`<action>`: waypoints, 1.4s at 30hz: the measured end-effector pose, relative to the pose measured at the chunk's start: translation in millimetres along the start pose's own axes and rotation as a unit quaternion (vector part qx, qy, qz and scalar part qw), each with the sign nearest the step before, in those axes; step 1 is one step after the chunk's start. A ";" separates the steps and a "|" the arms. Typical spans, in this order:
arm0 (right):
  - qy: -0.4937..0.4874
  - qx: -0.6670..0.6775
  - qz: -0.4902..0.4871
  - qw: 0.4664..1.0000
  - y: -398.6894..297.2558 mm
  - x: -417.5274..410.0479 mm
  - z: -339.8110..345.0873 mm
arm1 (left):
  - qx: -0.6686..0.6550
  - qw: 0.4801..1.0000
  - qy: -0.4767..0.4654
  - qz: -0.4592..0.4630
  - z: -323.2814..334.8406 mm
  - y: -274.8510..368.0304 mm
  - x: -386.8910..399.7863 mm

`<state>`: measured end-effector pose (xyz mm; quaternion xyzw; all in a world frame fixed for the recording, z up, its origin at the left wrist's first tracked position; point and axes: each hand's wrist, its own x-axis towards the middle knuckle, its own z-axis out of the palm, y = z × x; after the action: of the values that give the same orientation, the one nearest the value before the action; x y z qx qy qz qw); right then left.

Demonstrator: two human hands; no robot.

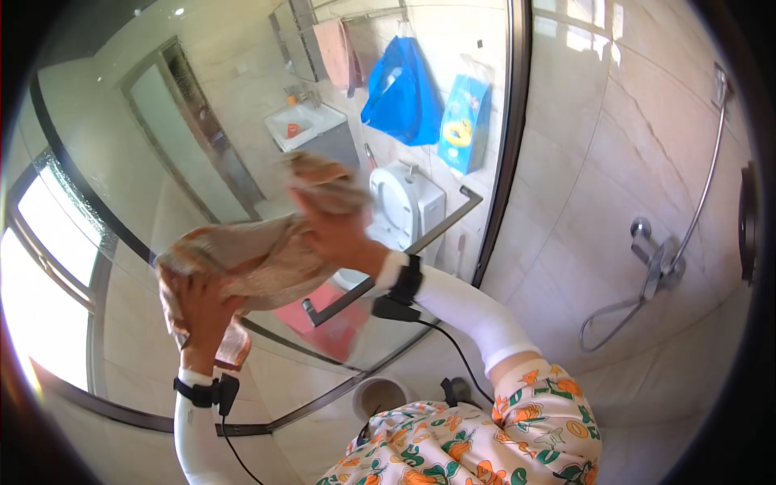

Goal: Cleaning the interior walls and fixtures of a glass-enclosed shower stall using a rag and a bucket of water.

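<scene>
A tan and orange cloth [260,254] is spread between my two hands against the glass of a shower enclosure. My left hand [203,309] lies with spread fingers on the cloth's left end, part of which hangs down below the wrist. My right hand [339,233], blurred, is on the cloth's right end, where a bunched fold stands above the fingers. A dark metal door handle [394,257] crosses the glass close to my right wrist. Both wrists wear black straps with cables over white sleeves.
A round bucket [381,397] stands on the floor below. The shower mixer [658,260] and hose are on the tiled wall at right. Through the glass show a toilet [397,200], a washbasin [309,124], a blue bag [403,91] and a red mat [330,321]. A window is at left.
</scene>
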<state>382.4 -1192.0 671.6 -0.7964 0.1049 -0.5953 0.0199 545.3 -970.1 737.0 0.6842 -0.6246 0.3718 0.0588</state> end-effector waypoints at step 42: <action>0.183 -0.025 -0.076 0.980 80.1 188.2 -121.7 | 0.139 0.956 0.209 0.150 -111.5 -22.2 182.6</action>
<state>305.7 -1294.8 872.0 -0.6801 0.0609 -0.7277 -0.0649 506.3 -1052.6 931.8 0.4916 -0.6359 0.5938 0.0362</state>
